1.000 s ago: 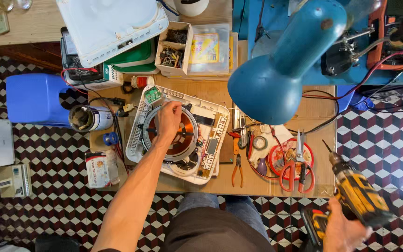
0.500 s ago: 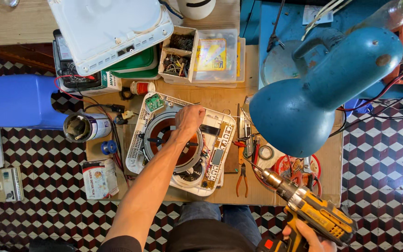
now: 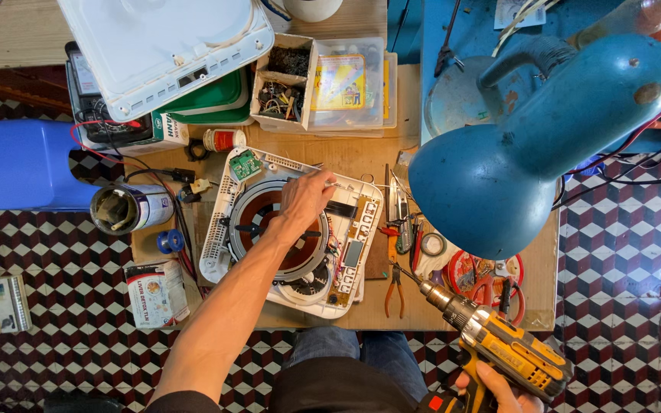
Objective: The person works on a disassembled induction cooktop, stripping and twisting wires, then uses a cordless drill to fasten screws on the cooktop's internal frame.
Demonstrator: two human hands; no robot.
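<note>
Left hand (image 3: 305,200) pinching something small, can't tell what, at far edge of opened white square induction cooker base (image 3: 288,229) mid-bench, right hand (image 3: 499,390) clenched on yellow-black cordless drill (image 3: 499,348) near-right; bit could skid into exposed circuit boards if driven unsteadied.

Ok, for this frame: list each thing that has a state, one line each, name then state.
Induction cooker: opened up, copper coil and circuit boards exposed, flat on the table.
Left hand: resting on the cooker's upper part, fingertips pinching something small.
Right hand: gripping the drill's handle.
Cordless drill: held off the table edge, bit aimed toward the cooker.
Desk lamp: shade tilted over the table.
Parts box: open, filled with small parts.
Pliers: lying closed.
</note>
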